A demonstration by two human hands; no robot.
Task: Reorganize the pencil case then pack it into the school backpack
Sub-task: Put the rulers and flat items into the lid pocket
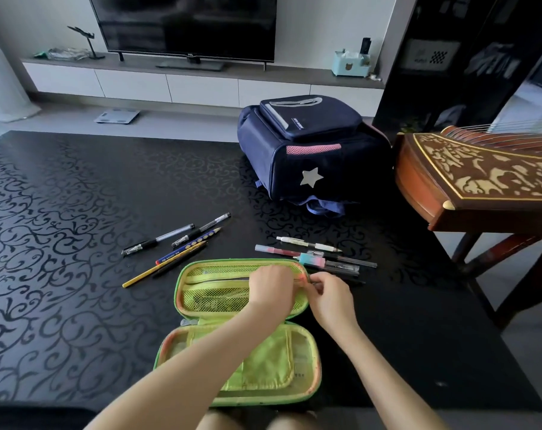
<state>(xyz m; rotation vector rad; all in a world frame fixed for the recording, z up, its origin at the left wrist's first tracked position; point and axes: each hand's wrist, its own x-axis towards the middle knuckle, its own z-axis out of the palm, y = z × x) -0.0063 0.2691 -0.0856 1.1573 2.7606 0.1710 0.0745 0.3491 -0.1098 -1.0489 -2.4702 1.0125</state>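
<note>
Two hands: left hand (pixel 271 285) rests on the far half's right end, fingers curled down, their hold hidden; right hand (pixel 330 294) fingers pinch the case's right rim.
Pencil case (pixel 213 293): green, opened flat, near centre of the worktop (pixel 77 243), long axis left to right.
Backpack (pixel 310 156): far right, star face toward the near side.
Loose pens (pixel 188 245): slant near-left to far-right.
Hidden: forearms cover part of the near half.
</note>
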